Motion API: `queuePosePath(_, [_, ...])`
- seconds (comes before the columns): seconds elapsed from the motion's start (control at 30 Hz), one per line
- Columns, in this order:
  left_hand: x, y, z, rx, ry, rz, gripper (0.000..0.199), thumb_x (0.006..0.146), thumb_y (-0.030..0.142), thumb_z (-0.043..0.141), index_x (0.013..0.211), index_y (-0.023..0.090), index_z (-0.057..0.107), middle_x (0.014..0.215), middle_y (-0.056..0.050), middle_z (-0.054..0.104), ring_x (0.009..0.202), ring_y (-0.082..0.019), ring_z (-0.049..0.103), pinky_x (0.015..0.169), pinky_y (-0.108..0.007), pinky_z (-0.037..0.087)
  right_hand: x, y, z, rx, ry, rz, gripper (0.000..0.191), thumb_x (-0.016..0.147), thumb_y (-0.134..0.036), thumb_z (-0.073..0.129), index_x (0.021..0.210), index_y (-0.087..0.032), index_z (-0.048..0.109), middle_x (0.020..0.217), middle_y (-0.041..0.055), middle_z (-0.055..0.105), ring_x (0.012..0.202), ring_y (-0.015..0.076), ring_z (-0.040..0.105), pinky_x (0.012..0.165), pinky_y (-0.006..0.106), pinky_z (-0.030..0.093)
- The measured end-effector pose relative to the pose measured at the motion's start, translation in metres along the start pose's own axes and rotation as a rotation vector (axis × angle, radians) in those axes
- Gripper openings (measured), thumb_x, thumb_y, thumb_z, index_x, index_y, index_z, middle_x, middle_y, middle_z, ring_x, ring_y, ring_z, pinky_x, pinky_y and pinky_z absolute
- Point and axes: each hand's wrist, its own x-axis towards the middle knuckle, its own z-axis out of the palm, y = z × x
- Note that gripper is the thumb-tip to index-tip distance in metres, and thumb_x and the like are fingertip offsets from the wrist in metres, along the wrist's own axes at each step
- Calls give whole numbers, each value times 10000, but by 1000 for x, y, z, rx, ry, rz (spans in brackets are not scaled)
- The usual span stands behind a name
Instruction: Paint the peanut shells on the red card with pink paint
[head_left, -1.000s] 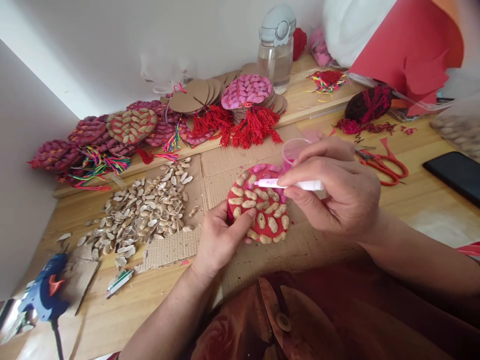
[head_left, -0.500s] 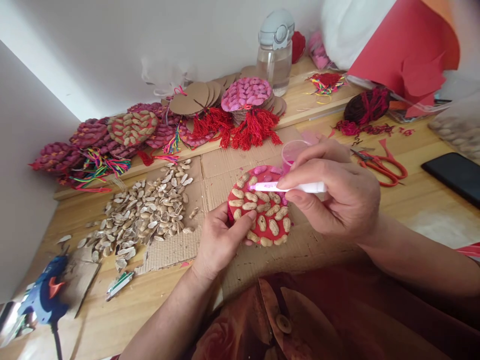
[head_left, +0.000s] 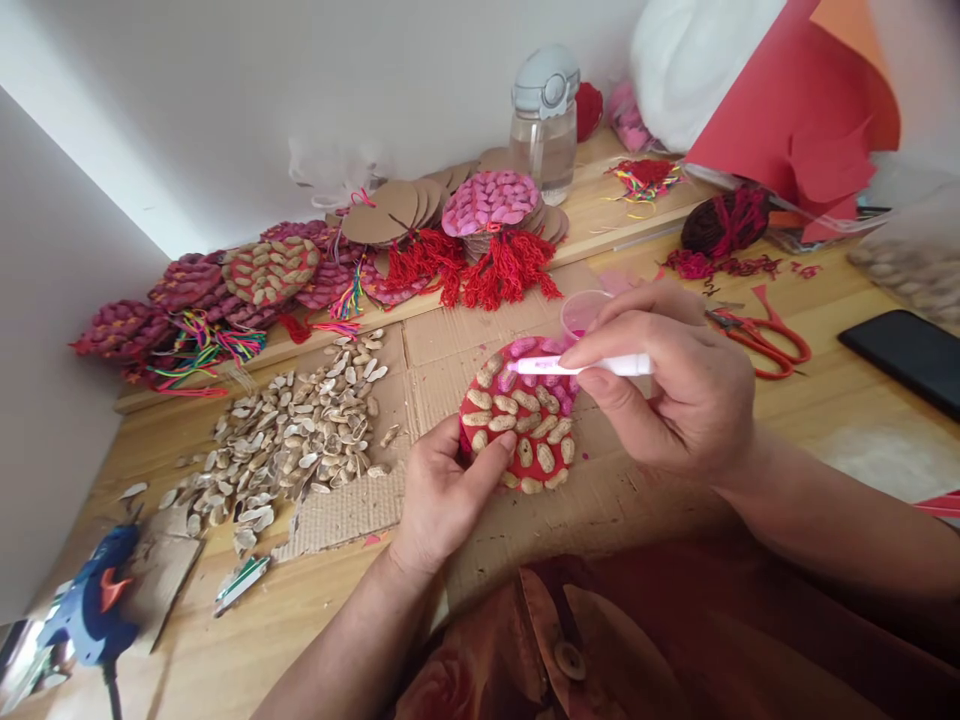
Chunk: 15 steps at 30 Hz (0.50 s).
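Note:
My left hand (head_left: 450,490) grips the lower left edge of a red disc (head_left: 516,478) covered with peanut shells, its thumb lying on top. Shells near the disc's upper edge are pink; the others are tan. In my right hand (head_left: 667,380) is a white pen (head_left: 619,364), pinched between thumb and fingers. Its pink tip touches or hovers just over a shell at the upper left of the disc. Partly hidden behind my right fingers stands a small clear cup (head_left: 574,312) with something pink inside.
Peanut shells (head_left: 300,430) are heaped at left, beyond a blue glue gun (head_left: 97,600). Finished discs (head_left: 270,270), red tassels (head_left: 502,265) and a bottle (head_left: 544,130) line the back. Scissors (head_left: 772,340) and a black phone (head_left: 907,355) lie at right.
The pen tip has shifted slightly up and right on the disc, and one more upper-left shell now looks pink. The whole view has moved a little. Both hands keep their holds.

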Motion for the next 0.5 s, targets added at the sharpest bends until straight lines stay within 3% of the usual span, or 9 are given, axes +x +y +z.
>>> queuePosePath(0.2, [2,-5,-1,0,3,5,257,893,421,775,830,183,702,739,-16,701,628,-148,570,590,-268,489,0,-2,-2,79,-12,-19,62,978,-243,659,1016,-259,706,870,17,767,929,233,693,852,440,523])
queuePosePath(0.4, [0,-7,-2,27,3,35,232,910,408,765,869,182,734,826,-36,742,716,-170,618,696,-291,533,1,1,-1,-20,53,21,63,962,-209,656,965,-250,703,848,15,767,925,234,705,839,450,499])
queuePosePath(0.5, [-1,-7,-2,31,6,42,235,914,414,762,889,180,742,857,-47,755,733,-181,633,720,-308,546,1,0,-2,61,33,0,60,967,-226,665,997,-256,707,858,14,767,922,226,699,832,430,517])
